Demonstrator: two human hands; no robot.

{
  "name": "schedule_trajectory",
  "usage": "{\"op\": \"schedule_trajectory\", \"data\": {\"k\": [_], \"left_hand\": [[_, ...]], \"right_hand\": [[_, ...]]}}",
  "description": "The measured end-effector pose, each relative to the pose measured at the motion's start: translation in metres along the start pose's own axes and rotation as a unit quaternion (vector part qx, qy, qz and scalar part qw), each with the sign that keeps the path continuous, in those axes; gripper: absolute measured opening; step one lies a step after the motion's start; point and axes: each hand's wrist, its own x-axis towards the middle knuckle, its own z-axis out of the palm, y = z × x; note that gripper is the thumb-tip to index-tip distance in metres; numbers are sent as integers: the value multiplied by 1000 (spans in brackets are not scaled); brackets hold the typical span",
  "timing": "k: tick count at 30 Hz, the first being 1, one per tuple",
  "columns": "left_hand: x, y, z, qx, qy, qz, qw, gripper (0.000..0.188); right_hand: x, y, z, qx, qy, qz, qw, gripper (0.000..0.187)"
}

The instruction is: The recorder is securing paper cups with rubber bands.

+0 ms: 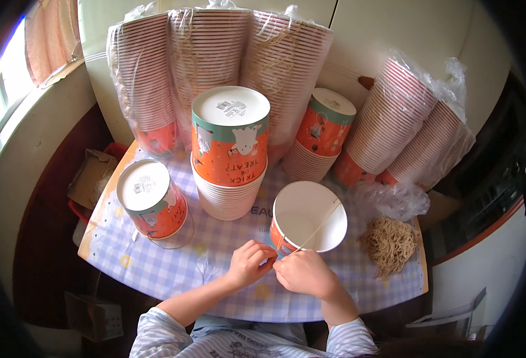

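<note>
An orange paper bucket (285,235) with a white inside tilts toward me at the front of the table, its mouth facing up. A thin tan string (319,225) runs across the mouth from the far right rim down to my hands. My right hand (305,273) is closed on this string at the bucket's near side. Close beside it, my left hand (251,261) pinches the string at the lower left of the bucket; its fingertips are partly hidden. To the right lies a tangled bundle of tan strings (391,246).
An upside-down bucket (163,206) with a string loop stands at left. Upside-down nested buckets (230,152) rise in the middle, with a shorter stack (318,134) behind. Several plastic-wrapped stacks (206,65) line the back and right. A checked cloth (173,271) covers the table.
</note>
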Motion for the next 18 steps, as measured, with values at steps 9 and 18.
{"op": "schedule_trajectory", "data": {"k": [9,18], "left_hand": [[13,-6,7,87,46,95,991,21],[35,-11,9,92,87,84,988,19]], "right_hand": [[-5,8,-12,112,-59,-55,990,16],[-8,15,-19,127,-109,-19,986,15]]}}
